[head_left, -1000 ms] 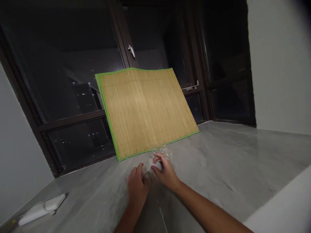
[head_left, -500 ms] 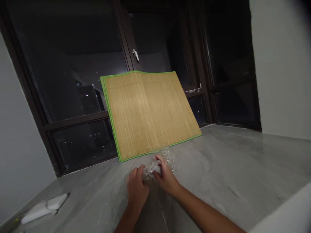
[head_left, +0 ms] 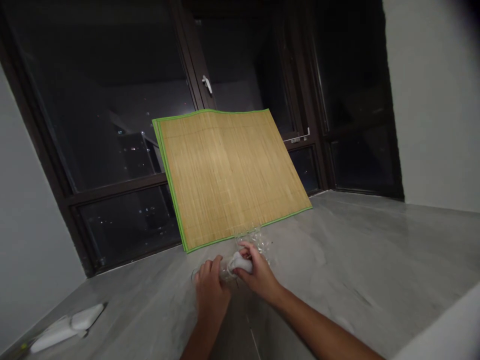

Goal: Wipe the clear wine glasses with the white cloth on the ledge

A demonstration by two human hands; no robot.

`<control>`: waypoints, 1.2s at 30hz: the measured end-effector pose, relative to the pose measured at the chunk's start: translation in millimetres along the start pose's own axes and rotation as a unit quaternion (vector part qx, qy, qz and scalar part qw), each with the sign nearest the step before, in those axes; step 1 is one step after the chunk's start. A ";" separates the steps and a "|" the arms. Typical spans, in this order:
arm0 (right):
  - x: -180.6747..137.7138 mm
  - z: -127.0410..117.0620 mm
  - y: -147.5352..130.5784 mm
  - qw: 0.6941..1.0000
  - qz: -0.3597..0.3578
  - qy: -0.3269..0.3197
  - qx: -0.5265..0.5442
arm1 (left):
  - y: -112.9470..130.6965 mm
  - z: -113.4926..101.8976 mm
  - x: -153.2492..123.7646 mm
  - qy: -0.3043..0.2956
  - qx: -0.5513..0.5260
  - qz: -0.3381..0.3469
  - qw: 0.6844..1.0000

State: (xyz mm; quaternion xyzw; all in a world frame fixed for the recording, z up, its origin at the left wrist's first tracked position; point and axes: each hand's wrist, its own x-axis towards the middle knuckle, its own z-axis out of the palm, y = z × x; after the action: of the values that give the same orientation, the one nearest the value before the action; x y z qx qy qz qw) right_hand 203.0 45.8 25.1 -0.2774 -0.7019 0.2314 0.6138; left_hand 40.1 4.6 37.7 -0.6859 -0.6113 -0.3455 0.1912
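My left hand (head_left: 212,284) has its fingers wrapped around a clear tube-shaped vessel (head_left: 224,270), held sideways, on my side of the grey marbled sill's (head_left: 318,280) back edge. My right hand (head_left: 260,276) pinches a soft white wad (head_left: 242,263) at its right end. I judge the step is working this wad there; next calls for steady left hold.

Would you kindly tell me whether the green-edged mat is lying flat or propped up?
Propped up: the mat slants, its bottom edge at the grey surface, its top edge before the window.
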 end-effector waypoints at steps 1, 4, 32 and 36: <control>-0.2 -0.7 -1.3 1.000 -0.001 -0.003 -0.002 | -0.2 1.7 -0.4 0.000 0.000 -0.003 1.000; -1.1 -3.7 -6.0 0.999 -0.028 -0.039 -0.007 | -3.0 7.7 -1.6 0.012 -0.012 -0.017 1.000; 9.0 -23.4 -20.6 0.976 0.067 -0.067 0.197 | 24.0 3.2 -7.3 -0.072 -0.415 -0.156 0.893; 20.8 -47.9 -6.3 0.975 -0.070 0.211 -0.017 | 19.6 24.8 -15.0 -0.112 -0.463 -0.137 0.868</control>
State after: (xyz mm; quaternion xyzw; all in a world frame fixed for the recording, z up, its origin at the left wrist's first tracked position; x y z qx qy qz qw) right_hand 247.9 54.4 51.2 -0.2805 -0.5780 0.1128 0.7580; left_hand 64.9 7.5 13.1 -0.6389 -0.4865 -0.5324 -0.2676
